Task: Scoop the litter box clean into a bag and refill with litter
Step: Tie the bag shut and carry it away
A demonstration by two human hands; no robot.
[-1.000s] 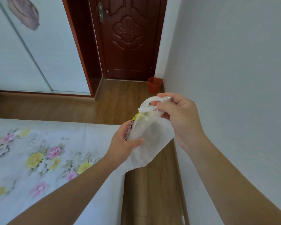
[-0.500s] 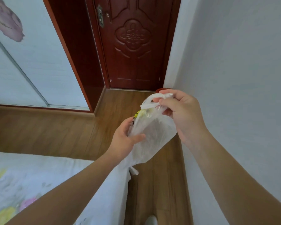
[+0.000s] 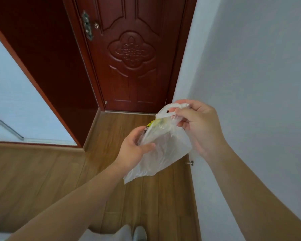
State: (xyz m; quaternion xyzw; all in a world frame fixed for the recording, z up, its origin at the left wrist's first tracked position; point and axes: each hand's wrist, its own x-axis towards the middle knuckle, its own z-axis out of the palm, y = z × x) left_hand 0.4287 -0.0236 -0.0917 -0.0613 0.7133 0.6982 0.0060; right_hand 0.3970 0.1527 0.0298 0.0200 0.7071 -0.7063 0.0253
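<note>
A thin white plastic bag (image 3: 163,152) hangs in front of me, above the wooden floor. My right hand (image 3: 198,126) pinches its handle loops at the top. On the bag's left side, my left hand (image 3: 134,148) grips the plastic between thumb and fingers. Something yellow and dark shows through near the bag's mouth. No litter box or scoop is in view.
A dark red carved door (image 3: 132,54) stands shut straight ahead. A grey wall (image 3: 250,84) runs along the right, with a small metal door stop (image 3: 189,163) low on it. A sliding wardrobe panel (image 3: 7,101) is on the left. My feet (image 3: 137,233) show at the bottom.
I have moved forward toward the door; the flowered bed and the red bin have dropped out of view. Both hands keep the same hold on the bag.
</note>
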